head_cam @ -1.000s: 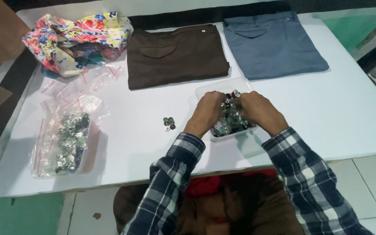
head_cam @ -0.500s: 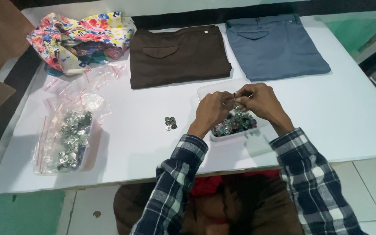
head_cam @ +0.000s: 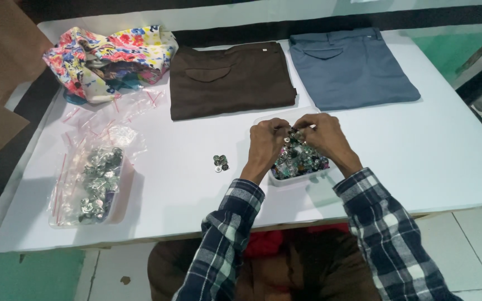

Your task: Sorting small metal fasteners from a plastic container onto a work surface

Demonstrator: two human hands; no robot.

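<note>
Far left of the white table [head_cam: 430,161]: a clear plastic bag of metal buttons [head_cam: 93,184] lies flat, with loose empty small bags [head_cam: 112,111] above it and a flowered cloth bundle [head_cam: 110,61] at the back corner; none of these has shifted across the last second. Next right, the folded brown trousers [head_cam: 230,78] lie unchanged, and a small cluster of loose buttons [head_cam: 220,163] sits on bare table, near but apart from the left hand, also where it was. Centre: the shallow clear tray of metal buttons [head_cam: 299,167] stands near the front edge of the table. The left hand [head_cam: 268,146] is curled over the tray's left half, fingers bent down and closed to a pinch at the top of the pile; the right hand [head_cam: 326,136] mirrors it over the right half. A second ago both hands were cupped low and deep in the heap; now the fingertips have drawn up and together above the tray's back edge and meet there, apparently on one small piece between them, though it is too small to tell which hand grips it. Judgement: digging has given way to handling a single button pulled from the pile. Far right, the folded grey-blue trousers [head_cam: 352,67] lie untouched.
</note>
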